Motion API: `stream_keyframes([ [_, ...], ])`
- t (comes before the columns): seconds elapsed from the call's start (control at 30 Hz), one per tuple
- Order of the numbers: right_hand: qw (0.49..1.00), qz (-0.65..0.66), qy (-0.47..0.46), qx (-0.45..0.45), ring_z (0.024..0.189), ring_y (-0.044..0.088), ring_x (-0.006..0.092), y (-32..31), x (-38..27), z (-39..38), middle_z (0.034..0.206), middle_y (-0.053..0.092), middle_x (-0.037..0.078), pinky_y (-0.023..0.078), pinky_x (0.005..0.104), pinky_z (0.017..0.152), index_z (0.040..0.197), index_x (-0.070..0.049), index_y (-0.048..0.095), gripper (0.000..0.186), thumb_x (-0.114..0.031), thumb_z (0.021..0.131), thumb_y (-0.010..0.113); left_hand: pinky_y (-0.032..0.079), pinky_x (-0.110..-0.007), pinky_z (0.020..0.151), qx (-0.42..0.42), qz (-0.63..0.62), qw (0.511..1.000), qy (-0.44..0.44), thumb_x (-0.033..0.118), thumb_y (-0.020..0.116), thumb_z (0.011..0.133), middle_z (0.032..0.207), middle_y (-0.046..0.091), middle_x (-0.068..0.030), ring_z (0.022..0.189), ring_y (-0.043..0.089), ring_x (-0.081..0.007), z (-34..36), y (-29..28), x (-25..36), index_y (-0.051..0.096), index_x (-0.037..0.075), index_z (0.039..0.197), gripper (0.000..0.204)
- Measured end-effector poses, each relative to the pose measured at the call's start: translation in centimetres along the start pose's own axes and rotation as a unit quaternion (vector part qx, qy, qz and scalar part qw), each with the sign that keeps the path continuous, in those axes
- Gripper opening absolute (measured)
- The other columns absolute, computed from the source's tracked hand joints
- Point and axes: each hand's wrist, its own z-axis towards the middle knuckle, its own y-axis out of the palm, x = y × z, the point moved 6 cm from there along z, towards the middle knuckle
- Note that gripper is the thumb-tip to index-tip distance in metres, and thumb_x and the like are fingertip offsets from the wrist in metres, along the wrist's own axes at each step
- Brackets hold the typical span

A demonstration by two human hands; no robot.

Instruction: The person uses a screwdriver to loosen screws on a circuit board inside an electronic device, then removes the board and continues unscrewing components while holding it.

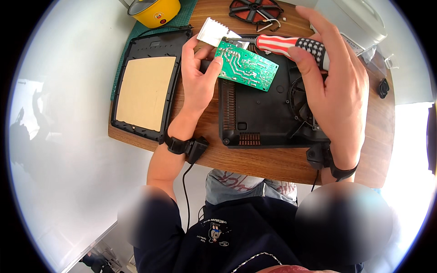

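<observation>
My left hand [200, 75] grips a green circuit board [248, 67] by its left end, thumb on the soldered face. A silvery finned heat sink [215, 32] sticks out past the board's far left corner. In my right hand [334, 77] is a screwdriver [278, 45] with a red, white and blue star-patterned handle. Its shaft points left, and the tip is at the board's far edge beside the heat sink; exact contact is hard to make out. Below the board lies a black plastic housing [264, 116] with vent slots and a round fan, partly hidden by my right hand.
A black frame with a tan panel [144, 93] lies at the left, partly on a green cutting mat [185, 11]. Behind stand a yellow pot [157, 13] and a red-and-black round coil [255, 10] with wires. A white container [353, 22] occupies the far right.
</observation>
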Motion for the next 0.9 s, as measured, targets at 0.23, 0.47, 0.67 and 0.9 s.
stream_keyframes([
  [0.23,0.968,0.202,-0.147,-0.015,0.106,0.07,0.0258,0.3,-0.7,0.7,0.117,0.069,0.011,0.055,0.0356,0.091,0.13,-0.011,0.069,0.05,0.002,0.083,0.076,0.048,-0.031,0.099,-0.02,0.017,1.0,-0.006,-0.006,0.06,0.097,0.141,0.061,-0.0204,0.114,0.059,-0.016,-0.4,-0.3,0.0,0.035,0.0,0.151,0.06],
  [0.47,0.999,-0.013,-0.047,0.024,0.103,0.07,0.034,-0.9,-1.0,0.4,0.116,0.068,0.019,0.057,0.0394,0.084,0.131,0.0,0.061,0.049,-0.013,0.087,0.077,0.051,-0.028,0.091,-0.01,0.001,1.0,0.001,-0.005,0.062,0.095,0.134,0.065,-0.0193,0.104,0.06,-0.0128,-0.1,0.2,0.2,0.036,-0.001,0.148,0.058],
  [0.67,0.996,0.052,-0.077,-0.015,0.103,0.069,0.0322,-0.8,-0.6,1.1,0.111,0.067,0.018,0.056,0.039,0.087,0.135,-0.003,0.061,0.058,0.001,0.079,0.077,0.049,-0.03,0.095,-0.015,0.009,1.0,0.0,-0.005,0.061,0.096,0.138,0.063,-0.0199,0.108,0.06,-0.0144,-0.3,-0.1,0.1,0.036,0.0,0.15,0.06],
  [0.9,0.998,0.0,-0.059,0.035,0.095,0.068,0.0308,-0.6,0.1,0.3,0.108,0.064,0.015,0.056,0.0386,0.077,0.135,-0.004,0.062,0.059,-0.001,0.079,0.079,0.048,-0.031,0.099,-0.021,0.002,1.0,-0.003,-0.006,0.061,0.096,0.141,0.061,-0.0207,0.113,0.059,-0.0163,-0.2,0.1,0.1,0.036,0.0,0.151,0.061],
])
